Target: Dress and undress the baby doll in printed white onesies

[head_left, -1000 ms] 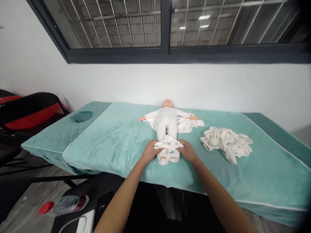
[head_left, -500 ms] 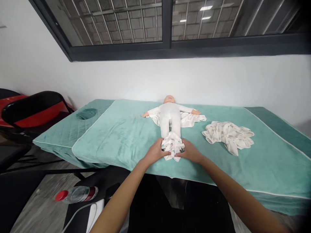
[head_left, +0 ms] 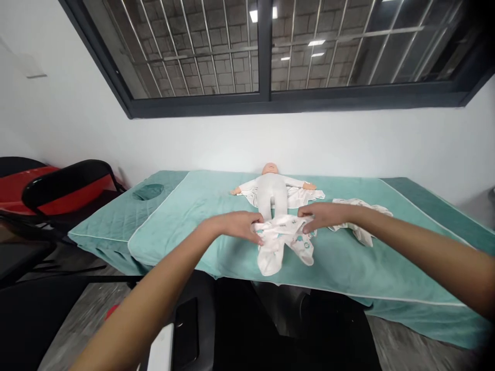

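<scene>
Small white printed baby pants (head_left: 284, 238) are spread between my hands, their two legs hanging toward me over the front of the bed. My left hand (head_left: 243, 226) pinches one upper side of the pants. On the other side, my right hand (head_left: 317, 215) grips the cloth between thumb and fingers. Just beyond lies a baby doll (head_left: 271, 188) on its back, arms stretched out, head toward the wall. The pants cover its feet from view. A white cloth garment (head_left: 299, 197) is spread beneath its arms and upper body.
A crumpled printed cloth (head_left: 361, 234) lies right of the doll, partly behind my right forearm. The green-covered bed (head_left: 193, 206) has a face hole (head_left: 148, 191) at left. Folding chairs (head_left: 73, 190) stand left. A phone (head_left: 186, 330) and a white box-like object (head_left: 161, 348) are below.
The pants went from a gathered bunch at the doll's feet to spread out with both legs hanging. My hands moved apart. The view tilted up slightly.
</scene>
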### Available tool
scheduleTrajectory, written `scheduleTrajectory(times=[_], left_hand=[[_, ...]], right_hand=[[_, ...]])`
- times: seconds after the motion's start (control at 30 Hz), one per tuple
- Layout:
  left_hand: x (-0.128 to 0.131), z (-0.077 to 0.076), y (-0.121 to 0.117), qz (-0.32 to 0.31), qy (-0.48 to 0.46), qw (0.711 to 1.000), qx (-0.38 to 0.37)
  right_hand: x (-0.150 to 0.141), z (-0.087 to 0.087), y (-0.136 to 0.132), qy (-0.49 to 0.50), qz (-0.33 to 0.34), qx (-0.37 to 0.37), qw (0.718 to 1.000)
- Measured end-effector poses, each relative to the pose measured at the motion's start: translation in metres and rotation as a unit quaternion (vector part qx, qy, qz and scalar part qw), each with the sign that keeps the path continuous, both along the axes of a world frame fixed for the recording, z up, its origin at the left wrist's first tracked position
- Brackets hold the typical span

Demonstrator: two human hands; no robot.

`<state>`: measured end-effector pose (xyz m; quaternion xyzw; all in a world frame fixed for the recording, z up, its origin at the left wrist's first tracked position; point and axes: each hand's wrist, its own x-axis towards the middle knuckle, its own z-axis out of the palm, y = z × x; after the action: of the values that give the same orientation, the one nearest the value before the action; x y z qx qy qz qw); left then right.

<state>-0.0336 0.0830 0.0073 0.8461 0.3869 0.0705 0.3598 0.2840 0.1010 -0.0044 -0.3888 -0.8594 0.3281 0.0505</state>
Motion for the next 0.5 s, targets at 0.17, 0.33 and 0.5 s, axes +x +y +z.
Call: scheduleTrajectory(times=[0.17,0.33,0.5], left_hand=[[0.015,0.067,0.009,0.023,0.049,0.987,0.154],[0.026,0.101,0.01,0.016,0.166,0.94,0.299],[0.041,0.098,0.019,0.151,-0.089,0.9,0.399]], right_hand=[[-0.018,0.075,0.008,-0.051,-0.038,0.132,0.989],[-0.033,0.128,0.007,-0.121,-0.023,0.18,0.976],[-0.05,0.142,0.001,0.083,-0.047,0.09,0.991]])
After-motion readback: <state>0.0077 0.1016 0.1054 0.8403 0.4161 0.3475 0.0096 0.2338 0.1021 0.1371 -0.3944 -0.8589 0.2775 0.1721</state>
